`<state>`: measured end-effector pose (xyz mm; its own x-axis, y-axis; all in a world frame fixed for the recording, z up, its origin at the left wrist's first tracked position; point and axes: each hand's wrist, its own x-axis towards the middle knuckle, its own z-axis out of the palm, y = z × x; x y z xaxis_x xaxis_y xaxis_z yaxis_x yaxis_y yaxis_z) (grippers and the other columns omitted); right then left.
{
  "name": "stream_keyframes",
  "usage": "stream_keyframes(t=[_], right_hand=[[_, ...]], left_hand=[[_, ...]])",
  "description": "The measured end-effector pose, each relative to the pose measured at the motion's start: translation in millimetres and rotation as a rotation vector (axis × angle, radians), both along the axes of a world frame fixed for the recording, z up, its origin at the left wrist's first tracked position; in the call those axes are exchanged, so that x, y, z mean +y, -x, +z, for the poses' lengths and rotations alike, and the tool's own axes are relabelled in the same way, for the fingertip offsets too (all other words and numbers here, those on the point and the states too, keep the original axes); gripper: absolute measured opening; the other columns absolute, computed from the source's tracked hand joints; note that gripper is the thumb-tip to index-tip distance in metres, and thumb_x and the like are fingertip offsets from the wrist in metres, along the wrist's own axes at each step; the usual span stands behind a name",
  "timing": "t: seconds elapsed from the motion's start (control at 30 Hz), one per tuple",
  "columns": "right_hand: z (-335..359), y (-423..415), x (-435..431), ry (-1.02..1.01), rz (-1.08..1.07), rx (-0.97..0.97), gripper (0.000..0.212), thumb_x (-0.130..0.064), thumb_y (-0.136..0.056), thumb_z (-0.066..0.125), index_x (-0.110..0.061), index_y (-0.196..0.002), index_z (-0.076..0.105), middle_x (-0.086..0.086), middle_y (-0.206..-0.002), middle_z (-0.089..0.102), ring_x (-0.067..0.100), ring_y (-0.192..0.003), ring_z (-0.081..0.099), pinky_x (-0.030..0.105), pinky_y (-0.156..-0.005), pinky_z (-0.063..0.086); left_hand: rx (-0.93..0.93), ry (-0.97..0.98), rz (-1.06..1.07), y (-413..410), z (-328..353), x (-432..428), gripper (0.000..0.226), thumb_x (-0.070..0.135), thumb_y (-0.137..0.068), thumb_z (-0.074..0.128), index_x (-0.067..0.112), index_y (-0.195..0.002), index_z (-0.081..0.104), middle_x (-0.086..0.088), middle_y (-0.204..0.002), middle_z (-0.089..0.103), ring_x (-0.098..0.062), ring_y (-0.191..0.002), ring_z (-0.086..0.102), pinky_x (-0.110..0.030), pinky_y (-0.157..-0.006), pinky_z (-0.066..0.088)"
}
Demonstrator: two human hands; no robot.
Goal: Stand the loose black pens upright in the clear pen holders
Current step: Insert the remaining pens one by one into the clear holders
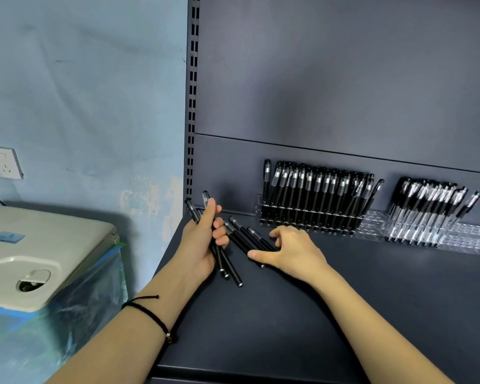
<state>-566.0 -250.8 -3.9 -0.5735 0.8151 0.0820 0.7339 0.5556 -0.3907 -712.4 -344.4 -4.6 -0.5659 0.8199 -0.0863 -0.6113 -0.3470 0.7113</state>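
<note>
Left hand [203,245]: I read fingers [220,233] clamped on a bundle of black pens [229,270], caps toward 11 o'clock. Right hand [297,252]: fingers apart, spread over loose pens [240,234] lying on the shelf [344,300]. Clear pen holders [374,225], part-filled, at its 2 o'clock.

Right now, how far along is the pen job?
Done: two batches of standing pens fill part of the clear holders. In hand: the left grip holds a bundle of pens; the right grip touches the loose pens on the shelf. Left: both lots go into free slots.
</note>
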Motion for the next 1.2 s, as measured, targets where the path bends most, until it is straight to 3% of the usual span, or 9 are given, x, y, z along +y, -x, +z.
stream_keyframes(t=[0.07,0.2,0.37,0.5,0.57,0.63,0.93,1.07,1.2], right_hand=[[-3.2,3.1,0.9,0.03,0.019,0.025,0.072,-0.064,-0.073,0.07,-0.018,-0.127,0.054,-0.007,-0.113,0.049,0.013,-0.113,0.047,0.032,-0.092,0.046],[-5.9,9.9,-2.2,0.121,0.08,0.2,0.068,-0.04,-0.078,0.077,-0.016,-0.136,0.052,-0.005,-0.107,0.055,0.008,-0.091,0.05,0.018,-0.079,0.038],[-5.3,15.4,-5.7,0.135,0.099,0.231,0.069,-0.027,-0.081,0.076,-0.016,-0.142,0.045,-0.004,-0.118,0.058,0.006,-0.093,0.05,0.015,-0.081,0.037],[2.8,14.1,-1.7,0.155,0.06,0.167,0.046,-0.021,-0.081,0.077,-0.016,-0.125,0.063,-0.005,-0.11,0.063,0.011,-0.097,0.06,0.019,-0.082,0.046],[5.8,12.5,-1.2,0.188,0.075,0.148,0.026,-0.02,-0.083,0.075,-0.017,-0.109,0.073,-0.005,-0.093,0.069,0.013,-0.082,0.066,0.021,-0.07,0.053],[6.3,11.7,-2.3,0.193,0.082,0.137,0.014,-0.021,-0.086,0.072,-0.016,-0.098,0.076,-0.002,-0.081,0.07,0.009,-0.064,0.062,0.018,-0.058,0.05],[-1.8,5.4,8.4,-0.071,0.023,0.035,0.022,-0.019,-0.097,0.056,-0.002,-0.091,0.069,0.012,-0.085,0.066,0.026,-0.078,0.06,0.031,-0.066,0.045],[-2.5,-1.5,15.7,0.03,0.023,0.171,0.027,-0.018,-0.097,0.055,0.003,-0.085,0.066,0.014,-0.074,0.062,0.021,-0.065,0.052,0.03,-0.06,0.039],[3.9,-1.8,12.2,0.296,0.026,0.512,0.029,-0.018,-0.097,0.056,0.001,-0.077,0.066,0.006,-0.066,0.053,0.012,-0.055,0.043,0.021,-0.048,0.033]], left_hand=[[-0.016,0.016,0.017,1.2,-1.7,0.8,0.022,0.032,-0.094,0.059,0.011,-0.087,0.057,0.005,-0.054,0.039,-0.004,-0.038,0.032,-0.015,-0.036,0.029],[-0.078,0.034,0.046,5.0,-4.4,3.7,0.021,0.028,-0.095,0.06,0.011,-0.083,0.055,0.004,-0.054,0.04,-0.004,-0.038,0.034,-0.015,-0.035,0.03],[-0.1,0.043,0.11,7.3,-7.0,5.7,0.021,0.028,-0.094,0.062,0.012,-0.081,0.055,0.005,-0.053,0.04,-0.004,-0.036,0.033,-0.015,-0.034,0.029],[-0.132,0.061,0.096,8.7,-9.2,7.0,0.022,0.027,-0.093,0.063,0.012,-0.079,0.055,0.004,-0.053,0.041,-0.004,-0.035,0.034,-0.016,-0.033,0.029],[-0.138,0.067,0.085,9.1,-9.8,7.6,0.022,0.027,-0.093,0.063,0.012,-0.079,0.055,0.005,-0.052,0.041,-0.004,-0.035,0.034,-0.016,-0.032,0.029],[-0.14,0.072,0.079,9.0,-9.8,7.8,0.023,0.027,-0.093,0.063,0.012,-0.078,0.055,0.005,-0.051,0.042,-0.004,-0.035,0.034,-0.015,-0.032,0.028],[-0.148,0.073,0.058,7.9,-9.4,5.8,0.024,0.027,-0.094,0.062,0.013,-0.076,0.052,0.005,-0.049,0.043,-0.004,-0.034,0.035,-0.016,-0.033,0.03],[-0.102,0.099,0.045,6.5,-9.0,5.8,0.021,0.024,-0.094,0.061,0.013,-0.078,0.053,0.002,-0.057,0.048,-0.006,-0.041,0.043,-0.017,-0.035,0.035],[-0.145,0.091,0.009,2.8,-7.3,7.4,0.011,0.018,-0.1,0.052,0.009,-0.095,0.056,-0.004,-0.081,0.067,-0.012,-0.066,0.066,-0.02,-0.051,0.05]])
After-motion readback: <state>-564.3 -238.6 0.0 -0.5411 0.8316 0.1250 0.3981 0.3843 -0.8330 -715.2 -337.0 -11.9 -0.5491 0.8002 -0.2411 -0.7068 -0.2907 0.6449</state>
